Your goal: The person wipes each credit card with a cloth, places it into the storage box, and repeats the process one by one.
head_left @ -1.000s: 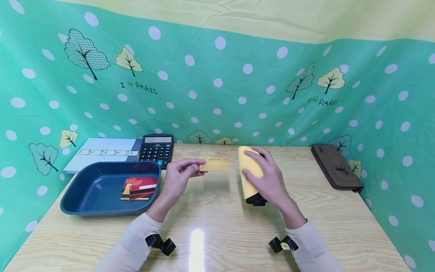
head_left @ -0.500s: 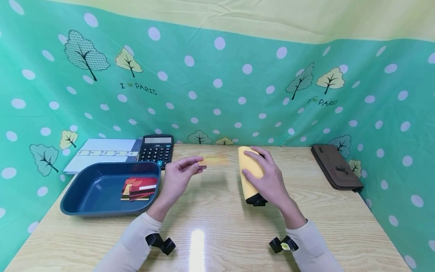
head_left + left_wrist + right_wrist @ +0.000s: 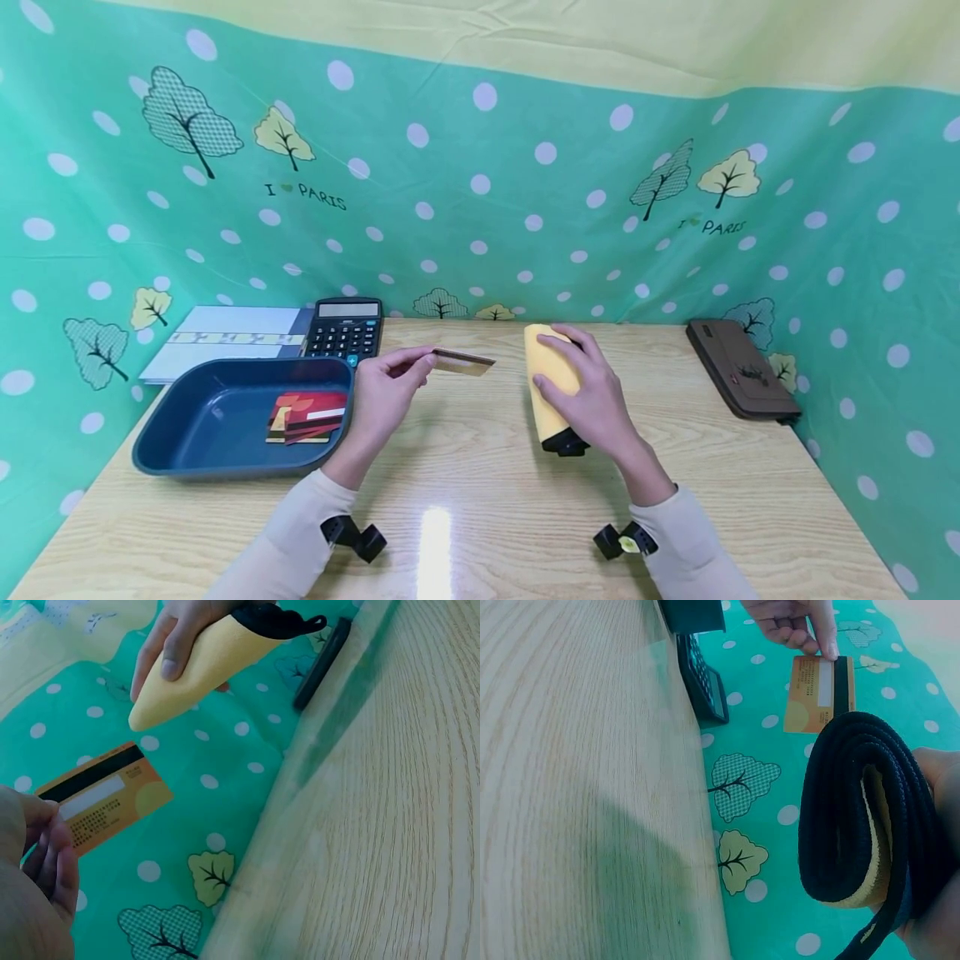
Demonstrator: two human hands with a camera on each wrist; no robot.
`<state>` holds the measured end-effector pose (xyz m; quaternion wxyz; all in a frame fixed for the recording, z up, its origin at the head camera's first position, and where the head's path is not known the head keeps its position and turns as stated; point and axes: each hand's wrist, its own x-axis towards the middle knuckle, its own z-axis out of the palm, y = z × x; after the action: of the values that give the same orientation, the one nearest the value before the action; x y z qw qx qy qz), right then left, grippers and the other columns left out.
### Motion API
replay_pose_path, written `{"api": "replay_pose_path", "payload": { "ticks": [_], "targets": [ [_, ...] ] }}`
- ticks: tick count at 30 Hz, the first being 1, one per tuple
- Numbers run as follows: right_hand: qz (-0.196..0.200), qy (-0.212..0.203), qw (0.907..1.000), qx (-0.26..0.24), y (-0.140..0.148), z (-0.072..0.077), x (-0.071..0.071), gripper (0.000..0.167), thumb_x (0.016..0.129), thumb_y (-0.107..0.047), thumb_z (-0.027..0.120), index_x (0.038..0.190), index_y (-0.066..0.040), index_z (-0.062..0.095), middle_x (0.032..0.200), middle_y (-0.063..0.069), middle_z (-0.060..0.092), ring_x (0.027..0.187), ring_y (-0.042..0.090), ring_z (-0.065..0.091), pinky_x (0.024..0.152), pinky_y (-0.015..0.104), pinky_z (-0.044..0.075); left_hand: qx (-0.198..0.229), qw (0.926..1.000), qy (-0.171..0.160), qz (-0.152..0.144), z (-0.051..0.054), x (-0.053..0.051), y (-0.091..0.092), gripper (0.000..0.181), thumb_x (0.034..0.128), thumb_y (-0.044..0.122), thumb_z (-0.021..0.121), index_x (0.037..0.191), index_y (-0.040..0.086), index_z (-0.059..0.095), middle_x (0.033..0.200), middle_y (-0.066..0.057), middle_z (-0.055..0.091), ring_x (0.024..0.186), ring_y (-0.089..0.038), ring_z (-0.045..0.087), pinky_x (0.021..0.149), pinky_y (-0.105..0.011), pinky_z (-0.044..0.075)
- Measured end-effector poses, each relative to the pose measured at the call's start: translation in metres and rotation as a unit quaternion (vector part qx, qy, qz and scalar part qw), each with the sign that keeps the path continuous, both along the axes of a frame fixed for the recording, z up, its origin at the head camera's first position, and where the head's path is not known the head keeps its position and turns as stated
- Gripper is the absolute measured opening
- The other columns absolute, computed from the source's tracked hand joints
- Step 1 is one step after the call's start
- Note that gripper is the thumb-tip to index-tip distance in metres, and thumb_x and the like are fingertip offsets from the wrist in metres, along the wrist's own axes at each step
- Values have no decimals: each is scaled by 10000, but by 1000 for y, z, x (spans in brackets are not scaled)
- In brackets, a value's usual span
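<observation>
My left hand [image 3: 388, 392] pinches the end of a bank card [image 3: 465, 362] between thumb and fingers, above the table. In the left wrist view the card's orange back faces the camera, with a dark magnetic stripe and a white signature strip. To the right, my right hand [image 3: 588, 387] grips a rolled yellow cloth [image 3: 546, 379] with black edging. The right wrist view shows the black edges of the roll [image 3: 855, 817] wound in layers, yellow inside. Card and roll are apart. More red and gold cards [image 3: 311, 415] lie in the blue bin [image 3: 202, 400] beside my left hand.
A black calculator [image 3: 347, 327] and a pale folder [image 3: 232, 333] lie behind the bin. At the far right is a brown zipped case [image 3: 742, 367]. A green dotted curtain [image 3: 480, 208] hangs behind the wooden table [image 3: 495, 517].
The card in my left hand has turned from showing its gold face to being tilted, with its dark-striped side towards me. My right hand and the yellow roll stay nearly still.
</observation>
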<state>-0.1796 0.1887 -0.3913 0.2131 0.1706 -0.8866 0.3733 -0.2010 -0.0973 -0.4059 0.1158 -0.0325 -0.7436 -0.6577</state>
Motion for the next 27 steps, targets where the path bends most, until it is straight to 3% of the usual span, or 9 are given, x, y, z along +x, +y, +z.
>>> {"api": "replay_pose_path", "payload": {
  "ticks": [4, 9, 15, 27],
  "targets": [
    [4, 4, 10000, 2, 0, 0, 0, 534, 896, -162, 801, 1402, -217, 640, 1533, 68, 507, 1261, 294, 600, 793, 375, 528, -314, 9994, 120, 87, -1, 0, -1, 181, 915, 221, 808, 1038, 90, 832, 958, -89, 702, 812, -90, 574, 629, -149, 464],
    [9, 21, 10000, 14, 0, 0, 0, 535, 894, -161, 803, 1401, -217, 640, 1530, 79, 508, 1252, 296, 602, 788, 372, 527, -179, 9998, 61, -58, -1, 0, -1, 205, 919, 173, 798, 1073, 38, 811, 1154, -104, 700, 1025, -35, 609, 846, -76, 533],
    [23, 25, 10000, -7, 0, 0, 1, 538, 892, -164, 806, 1400, -221, 641, 1529, 67, 509, 1257, 295, 602, 785, 367, 525, 325, 9986, -317, -278, 0, -1, 0, 244, 943, 114, 759, 1153, -10, 768, 1120, -206, 770, 822, -13, 739, 790, -184, 637],
    [76, -142, 9998, -122, -5, 0, 2, 544, 888, -160, 809, 1401, -227, 641, 1540, 37, 503, 1286, 282, 582, 832, 384, 520, 264, 9956, -636, -636, 1, 2, 2, 365, 938, 88, 757, 1296, 36, 707, 1132, -218, 754, 880, -28, 758, 829, -229, 646]
  ]
}}
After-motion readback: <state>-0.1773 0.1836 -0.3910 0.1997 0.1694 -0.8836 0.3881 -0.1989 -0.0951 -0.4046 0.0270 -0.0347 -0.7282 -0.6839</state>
